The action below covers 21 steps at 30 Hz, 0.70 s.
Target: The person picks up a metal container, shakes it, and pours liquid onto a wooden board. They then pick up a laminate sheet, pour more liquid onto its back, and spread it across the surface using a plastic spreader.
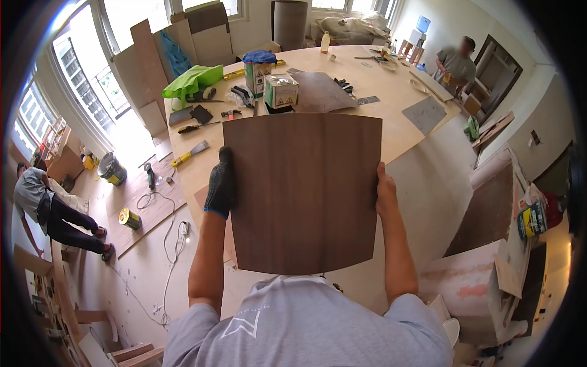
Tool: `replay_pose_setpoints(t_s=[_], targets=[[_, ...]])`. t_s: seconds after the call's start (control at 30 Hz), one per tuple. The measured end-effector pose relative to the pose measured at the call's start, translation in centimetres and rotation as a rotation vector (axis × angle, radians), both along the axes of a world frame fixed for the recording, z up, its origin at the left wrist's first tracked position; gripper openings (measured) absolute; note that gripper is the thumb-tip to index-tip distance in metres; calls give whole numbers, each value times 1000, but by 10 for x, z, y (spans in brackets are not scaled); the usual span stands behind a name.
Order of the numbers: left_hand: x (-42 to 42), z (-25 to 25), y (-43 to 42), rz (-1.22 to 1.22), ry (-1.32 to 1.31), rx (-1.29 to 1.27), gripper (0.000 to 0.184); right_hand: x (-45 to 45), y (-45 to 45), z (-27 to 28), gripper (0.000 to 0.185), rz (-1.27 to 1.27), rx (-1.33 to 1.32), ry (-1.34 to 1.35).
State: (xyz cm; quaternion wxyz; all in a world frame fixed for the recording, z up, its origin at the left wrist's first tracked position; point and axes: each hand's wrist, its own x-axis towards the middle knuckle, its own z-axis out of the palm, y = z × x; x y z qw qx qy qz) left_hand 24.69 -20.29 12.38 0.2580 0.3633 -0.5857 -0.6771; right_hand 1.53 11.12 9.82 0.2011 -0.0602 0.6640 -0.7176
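A dark brown wood-grain panel (309,196) is held up in front of the chest, over the near edge of the large pale table (275,67). My left hand (221,183), in a dark glove with a blue cuff, grips the panel's left edge. On the right edge my bare right hand (386,192) is closed, its thumb along the side. The fingers behind the panel are hidden. Beyond the panel's top edge stand a white-and-green can (282,92) and a can with a blue cover (258,72). A yellow-handled scraper (191,153) lies left of my left hand.
Green plastic (193,81), a grey sheet (424,115) and a large grey-brown sheet (324,92) lie on the table. One person (58,211) bends at the far left; another (457,66) stands at the back right. Cables (168,244) and a yellow can (129,219) are on the floor.
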Motion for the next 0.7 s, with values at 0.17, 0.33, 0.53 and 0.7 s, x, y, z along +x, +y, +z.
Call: replay_pose_setpoints(t_s=[0.17, 0.33, 0.53, 0.7], targets=[[-9, -17, 2, -125, 22, 181, 80, 19, -9, 10, 70, -4, 26, -126], [-19, -48, -7, -121, 6, 308, 79, 19, -8, -3, 67, 60, 18, -223], [-25, -63, -3, -92, 52, 273, 81, 17, -11, -18, 66, 102, -88, -303], [-31, -78, -2, -96, 85, 314, 78, 18, -15, -11, 70, 122, -110, -264]])
